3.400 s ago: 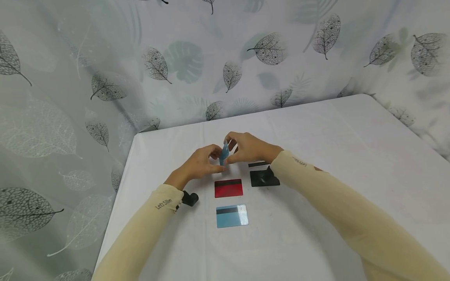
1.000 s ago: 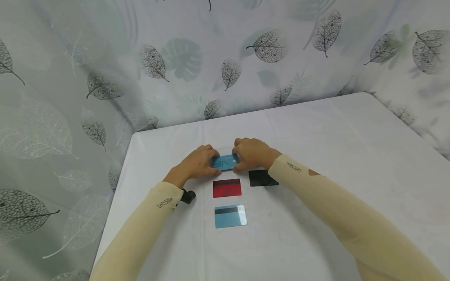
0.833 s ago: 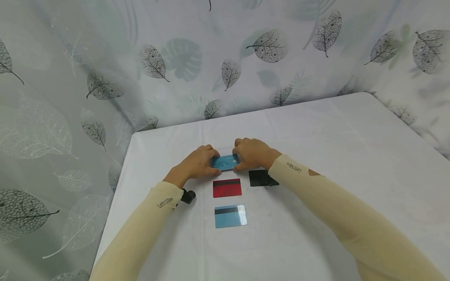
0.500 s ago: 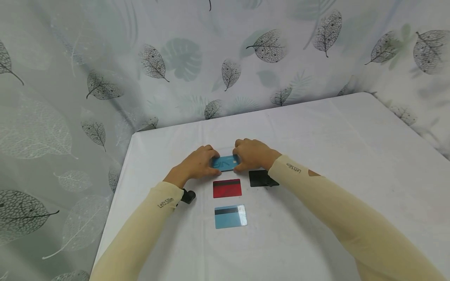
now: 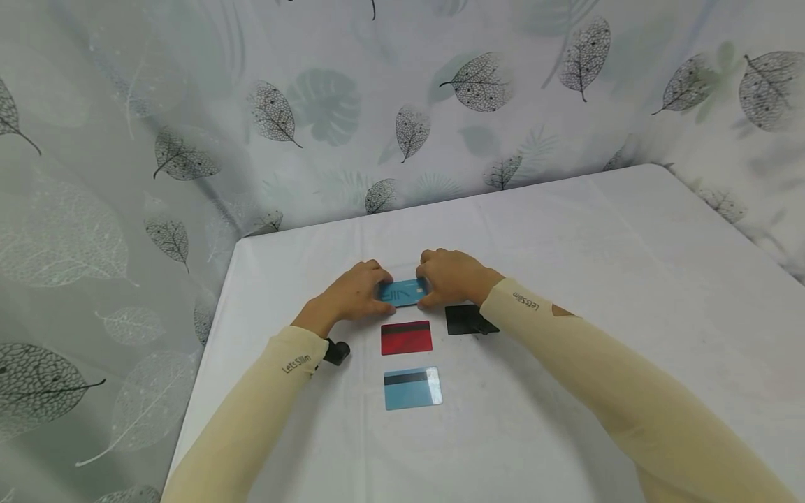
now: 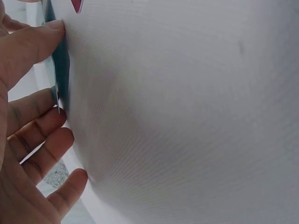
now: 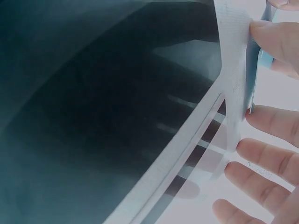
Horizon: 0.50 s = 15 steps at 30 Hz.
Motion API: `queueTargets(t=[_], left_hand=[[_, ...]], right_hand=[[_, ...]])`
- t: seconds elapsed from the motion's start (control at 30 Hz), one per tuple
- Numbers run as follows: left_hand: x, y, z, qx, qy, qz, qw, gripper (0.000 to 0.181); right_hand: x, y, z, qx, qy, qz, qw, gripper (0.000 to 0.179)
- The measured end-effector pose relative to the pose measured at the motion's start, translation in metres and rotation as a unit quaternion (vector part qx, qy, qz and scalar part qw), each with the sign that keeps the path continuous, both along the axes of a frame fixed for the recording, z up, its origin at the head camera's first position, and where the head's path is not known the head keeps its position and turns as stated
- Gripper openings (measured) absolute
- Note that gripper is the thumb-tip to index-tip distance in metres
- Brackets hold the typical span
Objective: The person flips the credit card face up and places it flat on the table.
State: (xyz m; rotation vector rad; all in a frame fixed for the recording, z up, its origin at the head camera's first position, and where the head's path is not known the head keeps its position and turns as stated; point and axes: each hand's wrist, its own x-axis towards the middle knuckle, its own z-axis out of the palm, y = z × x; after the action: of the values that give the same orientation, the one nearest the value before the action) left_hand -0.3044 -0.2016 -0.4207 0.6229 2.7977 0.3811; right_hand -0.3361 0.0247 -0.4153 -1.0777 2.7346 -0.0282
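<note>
A blue plastic card (image 5: pixel 402 292) with large dark lettering and a small light square lies nearly flat, low over the white table. My left hand (image 5: pixel 354 292) holds its left end between thumb and fingers. The right end is held the same way by my right hand (image 5: pixel 457 276). From the left wrist, the card (image 6: pixel 62 70) appears almost edge-on at the thumb (image 6: pixel 35 44). The right wrist view also catches the card (image 7: pixel 252 70) edge-on, by the right thumb and fingers. Just nearer to me lies a red card (image 5: pixel 406 341) with a dark stripe.
A light blue striped card (image 5: pixel 412 391) lies face down nearer to me. A black card (image 5: pixel 464 319) lies below the right wrist, partly covered by the sleeve. Leaf-patterned curtains (image 5: pixel 415 133) stand behind and left of the white table (image 5: pixel 566 230).
Over three seconds ago the blue card stood tilted up between my hands; now it lies nearly flat with the lettering up. During the last second, hands and card have hardly moved.
</note>
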Motion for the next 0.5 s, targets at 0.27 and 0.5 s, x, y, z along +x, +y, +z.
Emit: queueTargets(t=[0.27, 0.5], left_hand=[[-0.002, 0.001, 0.000, 0.004, 0.001, -0.007, 1.0000, 0.057], [-0.002, 0.000, 0.005, 0.014, -0.009, -0.017, 0.9997, 0.058]], right_hand=[[-0.002, 0.009, 0.003, -0.009, -0.015, 0.000, 0.9998, 0.057], [-0.008, 0.031, 0.015, -0.010, -0.040, -0.019, 0.9990, 0.050]])
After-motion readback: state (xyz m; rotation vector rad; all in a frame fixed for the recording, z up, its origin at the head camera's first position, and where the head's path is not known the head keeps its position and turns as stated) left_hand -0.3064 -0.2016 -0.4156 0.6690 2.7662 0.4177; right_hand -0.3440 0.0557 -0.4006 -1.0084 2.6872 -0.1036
